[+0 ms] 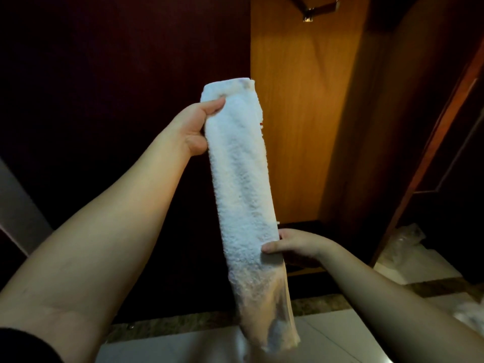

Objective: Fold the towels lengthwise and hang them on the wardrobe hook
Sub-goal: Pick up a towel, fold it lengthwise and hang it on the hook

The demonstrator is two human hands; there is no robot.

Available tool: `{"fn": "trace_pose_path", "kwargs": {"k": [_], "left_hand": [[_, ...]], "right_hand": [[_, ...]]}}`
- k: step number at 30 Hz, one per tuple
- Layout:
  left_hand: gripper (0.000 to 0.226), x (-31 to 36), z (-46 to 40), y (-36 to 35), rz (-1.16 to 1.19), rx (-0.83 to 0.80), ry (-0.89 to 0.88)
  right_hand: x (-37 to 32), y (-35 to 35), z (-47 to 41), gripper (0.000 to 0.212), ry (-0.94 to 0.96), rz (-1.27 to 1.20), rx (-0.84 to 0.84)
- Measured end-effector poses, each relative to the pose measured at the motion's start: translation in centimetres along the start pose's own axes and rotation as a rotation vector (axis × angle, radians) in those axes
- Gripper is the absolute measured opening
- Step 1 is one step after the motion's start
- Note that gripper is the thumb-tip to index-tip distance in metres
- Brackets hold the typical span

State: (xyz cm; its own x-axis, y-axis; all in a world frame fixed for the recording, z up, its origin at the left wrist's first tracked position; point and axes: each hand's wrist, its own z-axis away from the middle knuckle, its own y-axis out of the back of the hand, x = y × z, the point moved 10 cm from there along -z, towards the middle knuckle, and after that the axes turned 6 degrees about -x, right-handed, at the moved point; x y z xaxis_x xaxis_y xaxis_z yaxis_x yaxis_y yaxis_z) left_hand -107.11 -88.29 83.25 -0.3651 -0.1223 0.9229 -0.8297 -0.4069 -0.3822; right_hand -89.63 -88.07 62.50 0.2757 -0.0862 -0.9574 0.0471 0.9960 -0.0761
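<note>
The wardrobe (301,113) fills the upper half of the view: a lit orange-brown wooden back panel in the middle, a very dark panel to its left, and a door (445,132) swung out at the right edge. The floor (327,334) runs along the bottom in pale tiles with a speckled stone strip where it meets the wardrobe.

In front of all this the towel (243,179) hangs as a long, narrow white band, folded lengthwise, held up in the air well below the hook. Its top end is doubled over at the left hand and its lower end dangles free above the tiles, tilted slightly to the right.

The left hand (195,127) grips the towel near its top, thumb pressed across the front face and the other fingers hidden behind the cloth. The right hand (293,244) pinches the towel's right edge lower down, thumb on the front and fingers curled behind it. Both forearms are bare; a dark sleeve (23,347) shows at the bottom left corner.

Crumpled clear plastic (404,238) lies on a white surface at the right, beside the door's foot. A blurred white bundle (468,314) sits at the right edge; what it is cannot be told.

The hook (320,9), a dark bracket with a metal tip, juts from the panel at the very top, with nothing on it.
</note>
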Motion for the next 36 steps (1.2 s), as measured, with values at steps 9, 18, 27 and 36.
{"fn": "trace_pose_path", "kwargs": {"k": [9, 18, 27, 36], "left_hand": [[0.027, -0.6, -1.0, 1.7, -0.046, 0.144, -0.014], [0.031, -4.3, -2.6, 5.2, -0.119, 0.288, 0.089], [0.03, -13.1, -1.6, 5.6, -0.258, 0.244, 0.293], [0.026, -13.4, -1.7, 4.9, -0.265, 0.266, 0.069]], "right_hand": [[-1.6, -0.7, 1.1, 0.027, -0.03, 0.171, 0.042], [-3.7, -1.7, 2.9, 0.08, 0.036, 0.078, -0.012], [-11.3, -0.9, 4.5, 0.051, 0.338, -0.187, 0.001], [-16.6, 3.8, 5.9, 0.023, 0.406, -0.165, 0.413]]}}
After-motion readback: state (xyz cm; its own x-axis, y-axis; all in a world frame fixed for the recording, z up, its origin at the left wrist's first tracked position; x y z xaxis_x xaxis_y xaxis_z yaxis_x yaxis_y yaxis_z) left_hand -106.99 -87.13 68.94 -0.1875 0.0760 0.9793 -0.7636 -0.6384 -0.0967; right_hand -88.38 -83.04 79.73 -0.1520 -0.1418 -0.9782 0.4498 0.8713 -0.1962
